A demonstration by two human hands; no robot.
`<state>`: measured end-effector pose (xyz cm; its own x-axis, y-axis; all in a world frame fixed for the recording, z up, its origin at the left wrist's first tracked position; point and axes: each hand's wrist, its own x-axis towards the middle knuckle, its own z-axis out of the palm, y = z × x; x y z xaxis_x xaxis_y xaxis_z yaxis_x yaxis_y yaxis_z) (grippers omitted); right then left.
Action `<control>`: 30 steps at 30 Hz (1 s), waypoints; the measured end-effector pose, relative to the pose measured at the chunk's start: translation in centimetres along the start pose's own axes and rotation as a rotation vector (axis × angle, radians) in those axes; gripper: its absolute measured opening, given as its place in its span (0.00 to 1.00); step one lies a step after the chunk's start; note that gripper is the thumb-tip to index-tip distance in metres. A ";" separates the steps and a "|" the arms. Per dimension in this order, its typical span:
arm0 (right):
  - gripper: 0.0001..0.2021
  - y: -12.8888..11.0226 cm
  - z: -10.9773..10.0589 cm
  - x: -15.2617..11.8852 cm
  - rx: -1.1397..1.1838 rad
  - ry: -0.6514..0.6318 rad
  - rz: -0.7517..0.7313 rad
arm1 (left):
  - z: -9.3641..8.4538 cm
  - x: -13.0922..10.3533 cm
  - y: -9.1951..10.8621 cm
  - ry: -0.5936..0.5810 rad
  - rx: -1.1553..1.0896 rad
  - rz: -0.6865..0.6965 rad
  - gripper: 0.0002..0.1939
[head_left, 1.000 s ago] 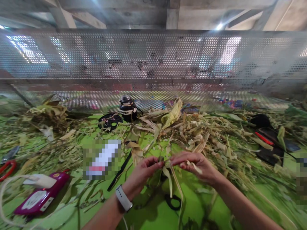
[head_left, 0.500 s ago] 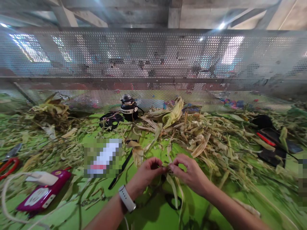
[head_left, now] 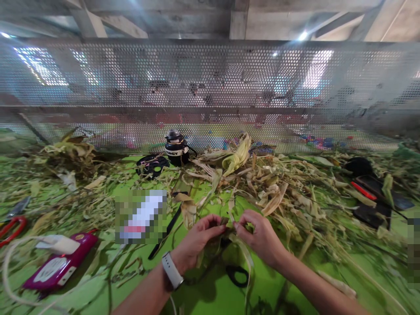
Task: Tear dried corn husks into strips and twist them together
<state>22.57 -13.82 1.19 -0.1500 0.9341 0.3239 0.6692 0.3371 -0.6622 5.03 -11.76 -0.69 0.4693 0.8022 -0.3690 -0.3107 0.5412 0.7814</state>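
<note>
My left hand (head_left: 201, 236), with a pale watch band (head_left: 172, 270) on its wrist, is closed in a pinch on a piece of dried corn husk (head_left: 225, 222). Close to its right, my right hand (head_left: 259, 232) pinches a thin pale husk strip (head_left: 247, 254), whose loose end hangs below the fingers. Whether both pinch the same strip I cannot tell, as the fingers cover much of it. Under the hands, on the green table (head_left: 210, 293), lies a black loop (head_left: 236, 276) like a scissor handle.
Dried husks (head_left: 272, 179) are heaped across the back and right. A black bottle (head_left: 176, 148) stands before a perforated metal screen (head_left: 203, 74). At left are a purple power strip (head_left: 62, 262) with a white plug and red-handled scissors (head_left: 15, 229). A pixelated patch hides something mid-left.
My left fingertips have risen slightly, and the husk between the hands has turned. The hanging strip has swung right, leaving the black loop more in sight.
</note>
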 end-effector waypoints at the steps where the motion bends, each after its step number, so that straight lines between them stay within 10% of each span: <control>1: 0.12 0.1 0.0 0.1 0.001 0.004 -0.004 | 0.0 0.0 0.0 0.000 -0.015 -0.009 0.14; 30: 0.08 0.5 -0.5 0.2 -0.073 -0.019 -0.087 | 0.1 0.1 -0.1 -0.017 0.016 0.088 0.12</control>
<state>23.24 -13.48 1.23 -0.2234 0.9039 0.3646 0.7038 0.4084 -0.5812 5.18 -11.78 -0.73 0.4546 0.8419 -0.2907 -0.3378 0.4650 0.8183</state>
